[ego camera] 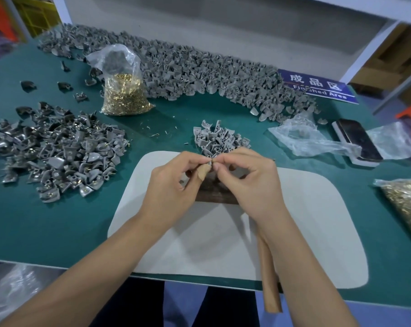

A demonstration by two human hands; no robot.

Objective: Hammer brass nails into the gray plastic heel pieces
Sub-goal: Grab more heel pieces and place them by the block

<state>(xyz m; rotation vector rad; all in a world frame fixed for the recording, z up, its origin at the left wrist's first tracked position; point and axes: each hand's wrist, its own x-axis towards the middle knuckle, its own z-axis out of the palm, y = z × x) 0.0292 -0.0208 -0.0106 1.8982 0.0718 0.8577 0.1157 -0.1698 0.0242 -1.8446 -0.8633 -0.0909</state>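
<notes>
Green table (46,227) carries a long heap of gray heel pieces (188,69) at 12 o'clock. White mat (305,220) centred. Left hand (173,182) and right hand (251,180) meet fingertips, pinching one small heel piece (209,163) above the mat. Nail not discernible.

At the centre of the frame, a small gray heel piece (209,164) is pinched between the fingers (201,160) of the left hand (170,185) and those of the right hand (249,182), above a white pad (305,220) laid on the green desk (46,227). A wooden hammer handle (270,279) is seen under the right forearm at lower centre. A bag of brass nails (124,90) stands at upper left, with a pile of nailed pieces (56,149) at the left and a long heap of gray pieces (199,72) across the top.
</notes>
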